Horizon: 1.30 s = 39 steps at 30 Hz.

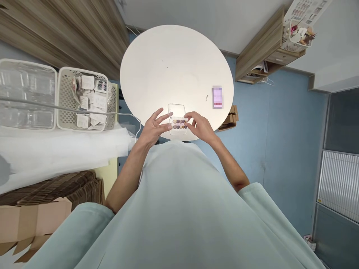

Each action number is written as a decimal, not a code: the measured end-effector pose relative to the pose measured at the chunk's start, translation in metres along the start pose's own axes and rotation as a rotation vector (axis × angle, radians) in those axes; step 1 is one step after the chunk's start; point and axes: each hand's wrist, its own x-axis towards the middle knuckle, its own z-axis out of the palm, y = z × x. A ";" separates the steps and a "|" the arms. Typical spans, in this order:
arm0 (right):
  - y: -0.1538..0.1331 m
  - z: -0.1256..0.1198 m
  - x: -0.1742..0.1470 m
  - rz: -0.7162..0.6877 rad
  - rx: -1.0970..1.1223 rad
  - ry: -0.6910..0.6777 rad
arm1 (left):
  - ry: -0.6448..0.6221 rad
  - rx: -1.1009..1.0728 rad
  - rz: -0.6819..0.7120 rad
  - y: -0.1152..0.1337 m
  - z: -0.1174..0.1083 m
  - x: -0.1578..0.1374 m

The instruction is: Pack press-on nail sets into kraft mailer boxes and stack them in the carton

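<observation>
A small white card of what look like press-on nails (180, 124) bears two rows of dark, pink and yellowish ovals. It lies in or just over the lower half of a clear plastic box (183, 133), whose transparent lid (176, 108) is folded back on the table. My right hand (200, 126) pinches the card's right edge between thumb and fingers. On the other side, my left hand (153, 128) has its fingers spread, with the thumb at the card's left edge and a fingertip near the lid's corner.
The round white table (168, 48) carries a blurred pink phone-like item (217, 97) at its right. Left stand a basket of small packets (64, 99) and a basket of clear boxes (28, 61); a white cable (112, 113) crosses them. Cardboard boxes (231, 118) sit beyond the table's right edge.
</observation>
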 end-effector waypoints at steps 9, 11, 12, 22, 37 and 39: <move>-0.008 0.000 -0.008 -0.019 -0.113 -0.066 | -0.016 0.027 0.019 0.003 0.003 -0.007; -0.010 0.002 -0.008 -0.030 -0.130 -0.075 | -0.016 0.024 0.021 0.004 0.003 -0.008; -0.011 0.003 -0.009 -0.036 -0.141 -0.077 | -0.016 0.023 0.023 0.005 0.003 -0.009; -0.002 0.013 0.018 0.075 0.153 0.187 | 0.012 -0.054 0.019 0.008 -0.014 -0.021; -0.020 0.053 0.079 0.267 0.549 0.088 | 0.048 -0.127 -0.046 0.006 -0.048 -0.044; -0.027 0.049 0.082 0.213 0.538 0.097 | 0.059 -0.127 -0.044 0.006 -0.051 -0.043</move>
